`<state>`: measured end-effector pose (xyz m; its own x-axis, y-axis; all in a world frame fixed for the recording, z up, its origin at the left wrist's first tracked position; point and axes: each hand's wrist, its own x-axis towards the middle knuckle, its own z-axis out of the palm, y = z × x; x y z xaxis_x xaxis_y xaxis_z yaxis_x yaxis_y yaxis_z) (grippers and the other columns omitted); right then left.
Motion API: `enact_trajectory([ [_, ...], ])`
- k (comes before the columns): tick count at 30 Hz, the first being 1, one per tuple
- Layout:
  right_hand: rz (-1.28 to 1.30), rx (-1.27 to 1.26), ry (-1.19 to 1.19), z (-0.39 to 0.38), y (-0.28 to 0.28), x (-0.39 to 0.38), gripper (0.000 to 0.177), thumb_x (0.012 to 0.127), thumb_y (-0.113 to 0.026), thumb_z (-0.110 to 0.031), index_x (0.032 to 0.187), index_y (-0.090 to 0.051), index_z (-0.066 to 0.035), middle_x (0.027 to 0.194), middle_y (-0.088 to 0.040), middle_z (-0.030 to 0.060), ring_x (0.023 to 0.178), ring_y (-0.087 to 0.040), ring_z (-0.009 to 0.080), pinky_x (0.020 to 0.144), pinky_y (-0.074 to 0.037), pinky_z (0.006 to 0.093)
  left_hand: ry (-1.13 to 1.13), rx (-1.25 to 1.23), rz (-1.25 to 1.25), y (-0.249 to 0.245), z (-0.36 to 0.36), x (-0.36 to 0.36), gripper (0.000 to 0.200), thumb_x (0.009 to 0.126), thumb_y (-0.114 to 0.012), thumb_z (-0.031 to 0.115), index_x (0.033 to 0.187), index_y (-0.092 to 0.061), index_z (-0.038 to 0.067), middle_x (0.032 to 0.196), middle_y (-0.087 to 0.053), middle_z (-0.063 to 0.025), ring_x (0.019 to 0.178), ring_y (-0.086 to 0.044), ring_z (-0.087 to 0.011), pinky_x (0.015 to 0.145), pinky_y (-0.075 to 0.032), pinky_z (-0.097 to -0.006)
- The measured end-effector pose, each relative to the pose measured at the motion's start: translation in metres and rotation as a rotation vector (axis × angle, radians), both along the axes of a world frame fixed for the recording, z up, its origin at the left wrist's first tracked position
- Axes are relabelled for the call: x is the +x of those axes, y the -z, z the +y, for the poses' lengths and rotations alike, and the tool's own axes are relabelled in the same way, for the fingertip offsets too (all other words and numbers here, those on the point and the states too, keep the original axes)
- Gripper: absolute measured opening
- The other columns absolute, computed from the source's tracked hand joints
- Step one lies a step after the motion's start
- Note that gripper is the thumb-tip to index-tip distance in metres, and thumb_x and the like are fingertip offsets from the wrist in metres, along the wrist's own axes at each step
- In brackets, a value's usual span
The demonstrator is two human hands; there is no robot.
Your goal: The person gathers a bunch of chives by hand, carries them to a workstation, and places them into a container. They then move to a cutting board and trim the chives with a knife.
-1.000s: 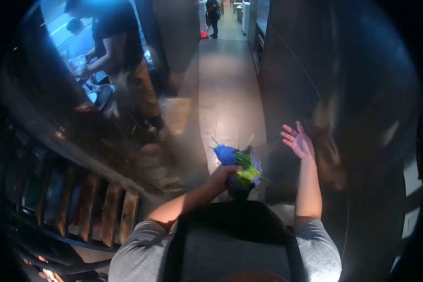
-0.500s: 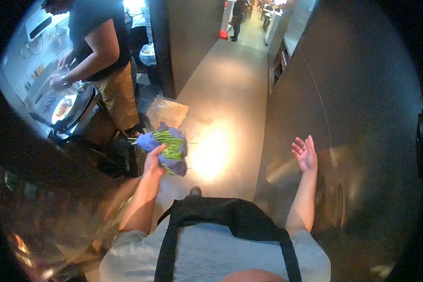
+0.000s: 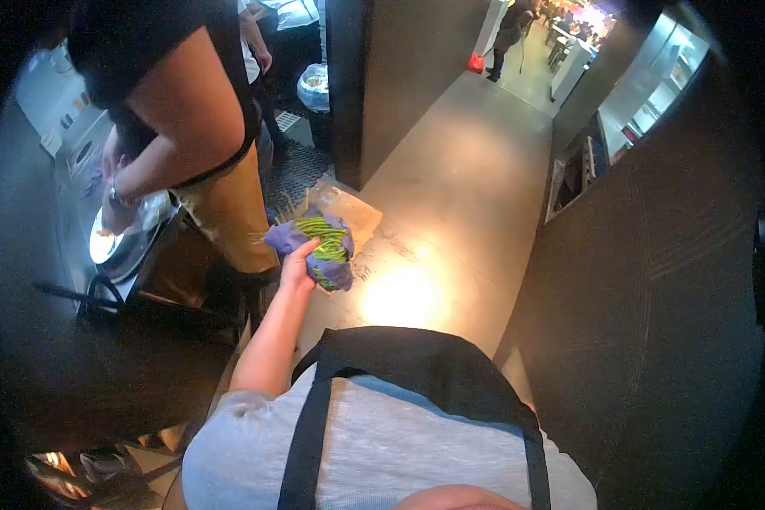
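**Green beans bundled in blue cloth**

A sheaf of thin green beans lies across a crumpled blue cloth. Stray stalks poke out at its far end. The left hand grips the bundle from below, holding it in mid-air.

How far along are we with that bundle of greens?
Done: the bundle of greens, wrapped in purple cloth, is off any surface, gripped in the left hand. In hand: it is held out beside a co-worker; the right hand is out of view. Left: it is not yet set down.
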<state>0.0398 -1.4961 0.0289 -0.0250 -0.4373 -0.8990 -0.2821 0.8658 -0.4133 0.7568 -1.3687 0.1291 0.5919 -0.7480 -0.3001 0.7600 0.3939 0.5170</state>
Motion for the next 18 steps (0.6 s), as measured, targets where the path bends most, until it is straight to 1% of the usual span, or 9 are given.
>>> enact_trajectory([
  [3,0.167,-0.052,-0.157,-0.012,0.017,0.036,0.029,0.087,-0.050,-0.029,0.061,-0.051,-0.015,0.053,-0.047,0.0043,0.044,-0.045,0.0235,0.043,-0.037,0.0408,0.008,-0.028,0.028,-0.004,-0.059,0.034,0.031,0.081,-0.061,0.001,0.112,-0.058,0.001,0.107,-0.063,-0.0108,0.095,-0.063,-0.0243,0.085,-0.052,-0.0390],
  [7,0.381,-0.231,-0.555,-0.091,0.047,0.076,0.030,0.088,-0.050,-0.029,0.063,-0.053,-0.012,0.057,-0.049,0.0079,0.049,-0.048,0.0274,0.047,-0.039,0.0431,-0.044,0.015,-0.046,-0.030,-0.163,0.100,0.029,0.082,-0.061,0.004,0.110,-0.060,0.002,0.106,-0.064,-0.0100,0.093,-0.063,-0.0235,0.085,-0.051,-0.0383],
  [12,0.759,-0.957,-1.385,-0.279,0.130,0.096,0.031,0.089,-0.049,-0.028,0.065,-0.056,-0.009,0.061,-0.052,0.0124,0.056,-0.051,0.0322,0.053,-0.041,0.0459,-0.185,-0.061,-0.047,-0.041,-0.274,0.207,0.029,0.081,-0.062,0.003,0.110,-0.060,0.001,0.107,-0.064,-0.0101,0.095,-0.062,-0.0253,0.085,-0.050,-0.0397],
  [13,0.785,-1.211,-1.382,-0.314,0.100,0.143,0.032,0.089,-0.049,-0.028,0.065,-0.056,-0.009,0.062,-0.052,0.0133,0.057,-0.052,0.0332,0.054,-0.042,0.0465,-0.229,-0.058,-0.036,-0.041,-0.296,0.229,0.029,0.081,-0.062,0.003,0.110,-0.060,0.001,0.107,-0.064,-0.0102,0.096,-0.062,-0.0255,0.085,-0.050,-0.0400],
  [14,0.507,-1.147,-1.043,-0.370,0.063,0.196,0.031,0.090,-0.051,-0.025,0.067,-0.054,-0.005,0.067,-0.051,0.0171,0.065,-0.050,0.0365,0.060,-0.042,0.0451,-0.282,-0.012,0.007,-0.041,-0.318,0.255,0.032,0.079,-0.064,0.001,0.111,-0.059,0.001,0.109,-0.063,-0.0098,0.098,-0.061,-0.0258,0.086,-0.050,-0.0408],
  [15,0.190,-1.279,-0.924,-0.418,-0.010,0.282,0.025,0.090,-0.055,-0.017,0.069,-0.051,-0.003,0.068,-0.053,0.0134,0.062,-0.048,0.0296,0.060,-0.042,0.0423,-0.345,0.019,-0.015,-0.044,-0.337,0.282,0.033,0.079,-0.064,0.001,0.111,-0.059,0.001,0.110,-0.063,-0.0097,0.098,-0.061,-0.0258,0.087,-0.049,-0.0409],
  [16,0.062,-1.173,-0.602,-0.464,-0.041,0.360,0.021,0.089,-0.056,-0.009,0.072,-0.047,-0.001,0.071,-0.055,0.0081,0.064,-0.046,0.0210,0.063,-0.043,0.0387,-0.410,0.053,-0.032,-0.047,-0.353,0.305,0.033,0.078,-0.065,0.001,0.111,-0.059,0.001,0.110,-0.063,-0.0095,0.098,-0.061,-0.0259,0.087,-0.049,-0.0409],
  [17,-0.120,-1.135,-0.609,-0.524,-0.054,0.411,0.009,0.088,-0.059,-0.006,0.089,-0.056,0.002,0.091,-0.062,0.0086,0.082,-0.054,0.0177,0.076,-0.047,0.0353,-0.478,0.086,-0.048,-0.044,-0.359,0.318,0.034,0.078,-0.066,0.001,0.112,-0.059,0.001,0.110,-0.063,-0.0094,0.099,-0.061,-0.0259,0.087,-0.049,-0.0410],
  [18,-0.074,-1.174,-0.590,-0.559,-0.103,0.483,0.035,0.088,-0.062,-0.014,0.118,-0.055,0.002,0.111,-0.060,0.0095,0.101,-0.056,0.0174,0.088,-0.045,0.0304,-0.532,0.118,-0.075,-0.054,-0.370,0.333,0.036,0.077,-0.066,0.001,0.112,-0.059,0.001,0.111,-0.062,-0.0093,0.099,-0.061,-0.0255,0.088,-0.049,-0.0406],
])
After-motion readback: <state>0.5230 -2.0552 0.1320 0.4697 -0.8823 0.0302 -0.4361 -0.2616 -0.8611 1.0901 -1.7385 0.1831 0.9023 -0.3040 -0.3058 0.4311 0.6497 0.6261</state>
